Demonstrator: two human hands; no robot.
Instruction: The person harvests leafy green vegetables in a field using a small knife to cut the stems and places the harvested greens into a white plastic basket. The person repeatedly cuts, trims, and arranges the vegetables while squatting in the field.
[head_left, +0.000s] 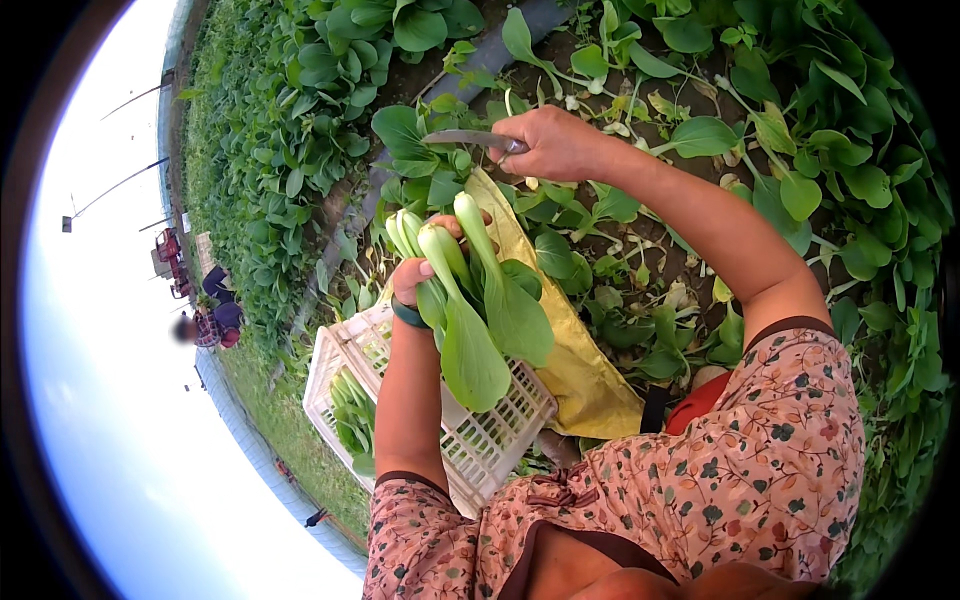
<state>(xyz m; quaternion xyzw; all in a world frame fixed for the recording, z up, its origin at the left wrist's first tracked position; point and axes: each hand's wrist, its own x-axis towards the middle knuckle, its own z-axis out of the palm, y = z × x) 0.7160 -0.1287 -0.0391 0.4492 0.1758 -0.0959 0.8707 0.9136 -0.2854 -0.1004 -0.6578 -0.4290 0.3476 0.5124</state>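
Note:
My left hand (420, 271) is closed around a bunch of bok choy (469, 307), pale stem ends up and broad green leaves hanging down. A dark band circles that wrist. Beyond the bunch, my right hand (544, 142) grips a knife (469, 139) whose curved blade points left, apart from the held stems. Below my left forearm stands a white plastic crate (499, 442) with slatted walls, tilted in the view. More bok choy (352, 409) lies inside it. A yellow sheet (585, 375) is spread on the ground beside the crate.
Growing bok choy (862, 165) fills the right side, and another dense bed (270, 150) stands at upper left. Cut leaves and yellowed scraps (679, 296) litter the soil. A grey plastic strip (480, 75) runs between rows. Far left, another person (217, 315) crouches near a red vehicle (171, 259).

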